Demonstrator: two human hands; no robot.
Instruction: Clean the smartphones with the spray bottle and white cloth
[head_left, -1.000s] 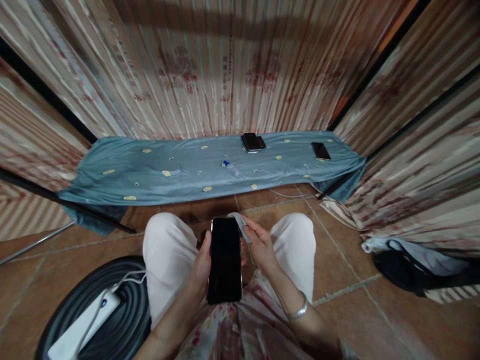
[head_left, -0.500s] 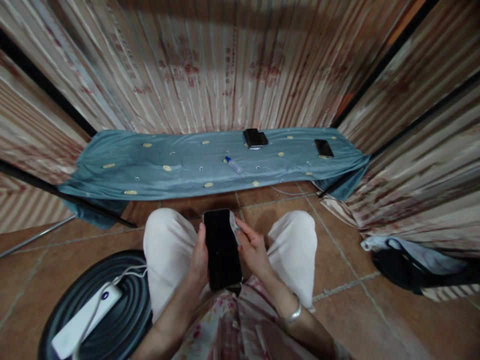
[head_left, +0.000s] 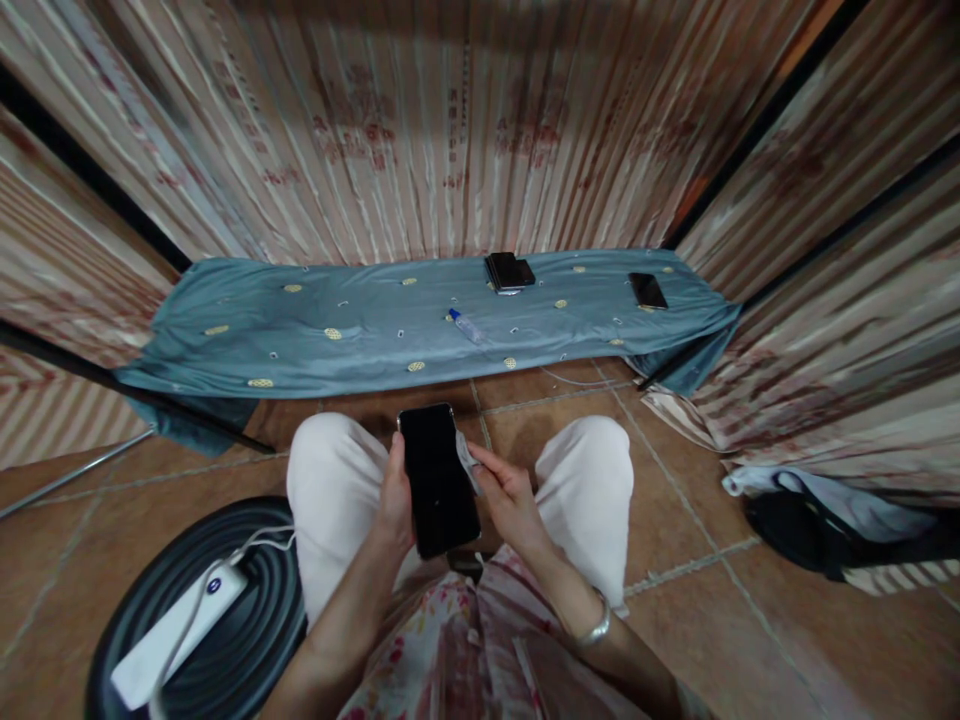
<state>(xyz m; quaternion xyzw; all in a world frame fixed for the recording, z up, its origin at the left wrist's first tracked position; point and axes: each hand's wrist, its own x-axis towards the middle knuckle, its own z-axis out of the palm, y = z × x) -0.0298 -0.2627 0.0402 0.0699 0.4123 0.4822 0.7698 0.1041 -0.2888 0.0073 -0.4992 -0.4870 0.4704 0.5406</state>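
Note:
A black smartphone (head_left: 439,485) with a dark screen lies tilted between my knees, held in my left hand (head_left: 395,498). That hand grips the phone's left edge, thumb along the side. My right hand (head_left: 514,497) pinches a small pale grey cloth (head_left: 467,461) against the phone's upper right edge. Part of the cloth is hidden by the fingers. On the bench ahead lie a small clear bottle with a blue cap (head_left: 466,326), a stack of dark flat items (head_left: 505,272) and another dark phone-like slab (head_left: 648,291).
The low bench (head_left: 360,355) has a blue patterned cover. At lower left a white power strip (head_left: 180,635) with a cable rests on a round black ridged object (head_left: 259,620). Dark and light fabric items (head_left: 817,535) lie on the tiled floor at right. Striped curtains (head_left: 420,130) hang around.
The phone has moved slightly up and left, away from my body, with both hands still on it. The cloth has slid a little down along its right edge.

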